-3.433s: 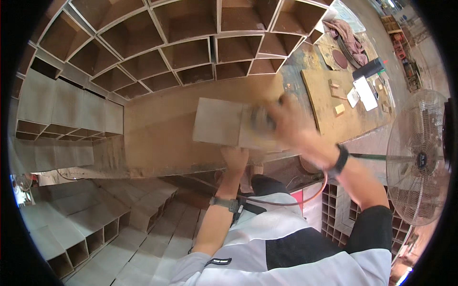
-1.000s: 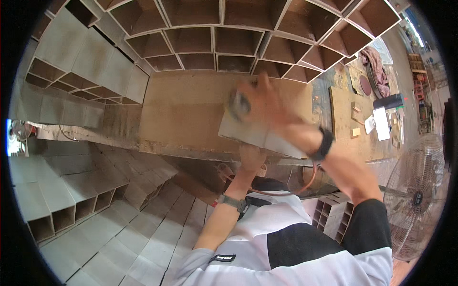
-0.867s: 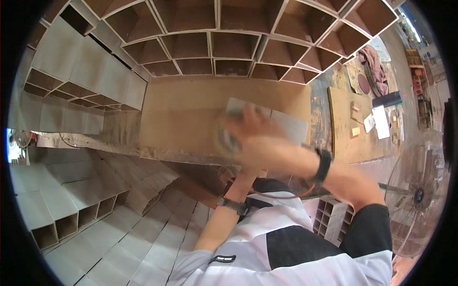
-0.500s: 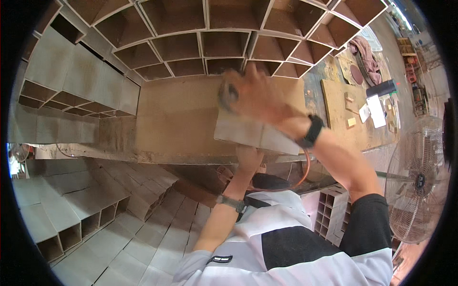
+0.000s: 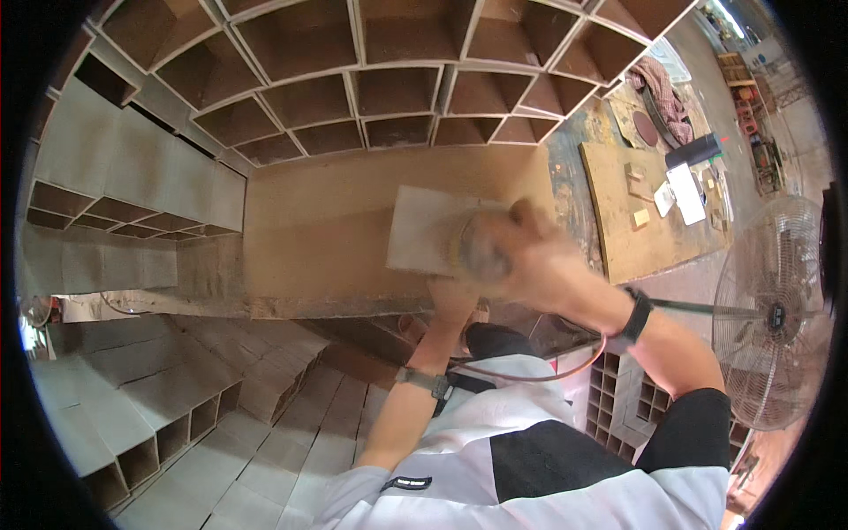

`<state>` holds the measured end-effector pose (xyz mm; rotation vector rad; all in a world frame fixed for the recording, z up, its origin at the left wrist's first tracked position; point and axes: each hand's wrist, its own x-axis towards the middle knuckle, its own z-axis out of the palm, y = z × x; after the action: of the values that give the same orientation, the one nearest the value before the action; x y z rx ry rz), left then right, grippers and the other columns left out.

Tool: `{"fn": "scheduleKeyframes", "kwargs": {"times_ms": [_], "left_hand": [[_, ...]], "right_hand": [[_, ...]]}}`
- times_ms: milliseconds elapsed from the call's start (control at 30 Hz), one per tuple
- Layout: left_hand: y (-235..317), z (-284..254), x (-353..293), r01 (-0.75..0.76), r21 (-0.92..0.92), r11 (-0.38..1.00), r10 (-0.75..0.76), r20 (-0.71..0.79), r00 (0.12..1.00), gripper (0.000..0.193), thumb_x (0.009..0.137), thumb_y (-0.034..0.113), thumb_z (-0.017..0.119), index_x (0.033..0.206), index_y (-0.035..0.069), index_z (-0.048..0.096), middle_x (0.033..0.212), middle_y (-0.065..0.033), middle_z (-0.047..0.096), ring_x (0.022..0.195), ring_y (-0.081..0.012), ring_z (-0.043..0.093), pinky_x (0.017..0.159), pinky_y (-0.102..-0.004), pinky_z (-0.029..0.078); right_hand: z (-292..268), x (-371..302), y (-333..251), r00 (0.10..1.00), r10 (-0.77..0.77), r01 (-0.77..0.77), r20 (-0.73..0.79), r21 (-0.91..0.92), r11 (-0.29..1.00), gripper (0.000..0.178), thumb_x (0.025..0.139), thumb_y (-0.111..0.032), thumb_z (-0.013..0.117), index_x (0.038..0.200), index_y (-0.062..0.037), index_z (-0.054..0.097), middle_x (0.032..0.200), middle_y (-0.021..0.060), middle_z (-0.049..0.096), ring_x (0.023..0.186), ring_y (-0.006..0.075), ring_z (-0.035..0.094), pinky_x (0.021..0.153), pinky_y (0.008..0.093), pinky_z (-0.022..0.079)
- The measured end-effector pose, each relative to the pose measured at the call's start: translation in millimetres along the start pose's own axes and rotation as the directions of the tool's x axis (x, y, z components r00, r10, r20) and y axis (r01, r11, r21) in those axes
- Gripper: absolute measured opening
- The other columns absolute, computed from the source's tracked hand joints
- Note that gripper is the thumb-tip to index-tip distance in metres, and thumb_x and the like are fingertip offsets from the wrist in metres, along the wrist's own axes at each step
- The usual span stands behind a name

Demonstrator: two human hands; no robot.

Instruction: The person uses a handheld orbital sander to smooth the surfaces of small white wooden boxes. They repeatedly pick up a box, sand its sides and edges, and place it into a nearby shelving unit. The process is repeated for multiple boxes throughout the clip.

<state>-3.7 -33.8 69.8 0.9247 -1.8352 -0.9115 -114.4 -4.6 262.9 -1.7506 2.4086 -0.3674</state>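
Observation:
A pale grey wooden box (image 5: pixel 415 228) sits on the brown workbench (image 5: pixel 309 221) in front of me, a flat face up. My right hand (image 5: pixel 521 252), blurred by motion, is closed round a round sander (image 5: pixel 479 250) over the box's right part. The sander's exact outline is smeared, and so is the box beneath it. At the near edge of the box is my left hand (image 5: pixel 452 300), gripping it from my side; its fingertips are hidden. A reddish hose (image 5: pixel 565 375) hangs below my right wrist and curves across in front of me.
Stacked compartment boxes (image 5: pixel 397 93) wall the bench's far side, with more boxes (image 5: pixel 150 168) at the left. Several pale boxes (image 5: pixel 168 389) lie lower left. At right are a wooden board (image 5: pixel 618 221) with small blocks, a checked cloth (image 5: pixel 658 88) and a caged fan (image 5: pixel 773 314).
My right hand and the sander have come nearer to me and right, from the box's far side. The hose has swung lower. The box now shows its flat face tilted differently; my left hand stays beside it.

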Motion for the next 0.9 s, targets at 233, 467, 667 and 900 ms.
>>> {"fn": "scheduleKeyframes", "kwargs": {"times_ms": [233,467,667,900], "left_hand": [[-25,4,-5,-0.238,0.096,0.967,0.225,0.13,0.966,0.058,0.073,0.017,0.069,0.128,0.001,0.059,0.119,-0.0222,0.064,0.106,-0.042,0.064,0.092,-0.0509,0.05],[-28,-3,-5,-0.237,0.173,0.956,0.196,0.224,0.955,0.055,0.077,0.018,0.068,0.129,0.001,0.059,0.127,-0.0245,0.06,0.116,-0.045,0.057,0.099,-0.0512,0.046],[-36,-4,-20,-0.173,0.139,0.975,0.137,0.234,0.962,0.052,0.08,0.016,0.068,0.129,0.0,0.058,0.127,-0.0238,0.06,0.117,-0.0446,0.056,0.1,-0.0526,0.044],[-48,-6,-15,-0.124,0.03,0.992,0.111,0.289,0.951,0.041,0.092,0.02,0.059,0.128,0.0,0.057,0.128,-0.0215,0.061,0.122,-0.0386,0.055,0.106,-0.0481,0.041]], "right_hand": [[-6,-38,10,1.0,-0.003,0.002,-0.01,-0.039,0.999,0.058,0.075,-0.032,0.078,0.128,-0.0154,0.059,0.103,0.023,0.054,0.094,0.039,0.062,0.077,0.046,0.053],[0,-43,20,0.999,-0.02,0.016,-0.047,-0.08,0.997,0.053,0.078,-0.027,0.076,0.127,-0.0154,0.058,0.102,0.0205,0.054,0.089,0.0419,0.063,0.076,0.0475,0.054],[-14,-19,39,0.986,0.166,-0.166,-0.03,0.004,0.986,0.056,0.077,-0.036,0.077,0.127,-0.0175,0.059,0.107,0.0228,0.053,0.093,0.0428,0.064,0.078,0.048,0.055],[0,-46,47,0.989,0.006,0.006,-0.15,0.082,0.997,0.04,0.076,-0.025,0.071,0.115,-0.0149,0.063,0.102,0.0245,0.056,0.089,0.0431,0.063,0.074,0.0474,0.055]]}}
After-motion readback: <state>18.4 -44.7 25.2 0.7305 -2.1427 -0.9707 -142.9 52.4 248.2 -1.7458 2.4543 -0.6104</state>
